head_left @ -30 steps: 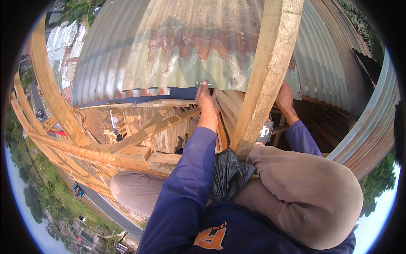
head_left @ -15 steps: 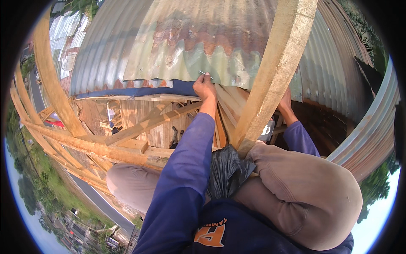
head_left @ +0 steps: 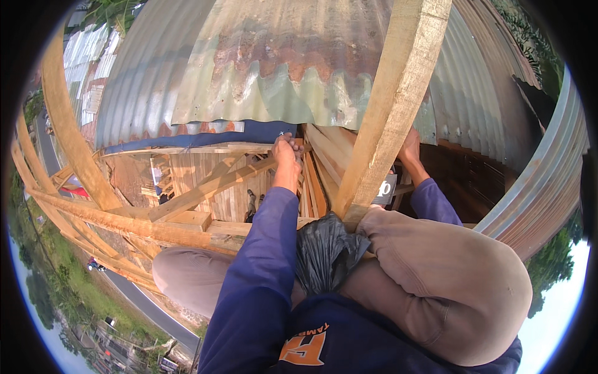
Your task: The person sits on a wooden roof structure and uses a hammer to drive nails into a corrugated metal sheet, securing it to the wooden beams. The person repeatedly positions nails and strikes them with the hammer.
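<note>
My left hand is closed in a pinch just below the lower edge of a rusty corrugated metal sheet. A small shiny nail pokes out of its fingertips. Beside that hand, wooden boards run beneath the sheet. My right hand reaches up behind a thick slanting wooden beam, close to the sheet's edge on the right. Its fingers are mostly hidden, so what they hold cannot be made out.
A crumpled black plastic bag lies between my legs. Wooden framing spans the left, above a drop to the ground and a road. A dark gap opens at right, next to another curved corrugated sheet.
My left hand has drawn back from the sheet's surface to below its edge, keeping the nail. My right hand stays behind the beam. The whole view has shifted slightly.
</note>
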Demonstrator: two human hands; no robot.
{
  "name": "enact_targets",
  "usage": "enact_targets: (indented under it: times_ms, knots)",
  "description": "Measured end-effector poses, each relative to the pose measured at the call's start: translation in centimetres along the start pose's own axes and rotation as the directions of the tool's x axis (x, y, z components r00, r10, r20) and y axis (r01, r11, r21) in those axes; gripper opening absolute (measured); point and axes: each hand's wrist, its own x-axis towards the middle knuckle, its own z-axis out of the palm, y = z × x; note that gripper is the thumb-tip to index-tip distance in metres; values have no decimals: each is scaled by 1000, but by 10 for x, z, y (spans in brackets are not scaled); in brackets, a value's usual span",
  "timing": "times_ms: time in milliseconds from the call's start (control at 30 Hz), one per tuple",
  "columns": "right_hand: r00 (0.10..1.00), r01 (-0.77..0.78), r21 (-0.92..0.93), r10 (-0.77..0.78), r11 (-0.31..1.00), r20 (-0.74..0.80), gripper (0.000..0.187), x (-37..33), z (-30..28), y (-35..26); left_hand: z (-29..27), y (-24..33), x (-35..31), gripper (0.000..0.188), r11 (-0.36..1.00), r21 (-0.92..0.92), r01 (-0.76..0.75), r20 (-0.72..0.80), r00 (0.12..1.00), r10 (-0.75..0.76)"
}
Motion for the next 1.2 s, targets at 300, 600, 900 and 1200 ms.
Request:
enact_targets:
  times_ms: [300,600,900,1200]
  knots:
    - [1000,9,-33,-9,999,0,30,3,-8,-4,45,-7,-14,34,993,58,101,319,941,-114]
    - [999,-18,-162,25,987,37,28,-1,-16,-9,73,-16,-14,37,979,191,74,67,994,-88]
    - [1000,22,-153,-22,988,0,25,-4,-14,-14,83,-17,-18,40,988,-97,119,37,993,-116]
    - [996,77,-138,-81,987,-25,26,-8,-13,-6,86,-24,-28,31,999,-52,14,-22,1000,-16]
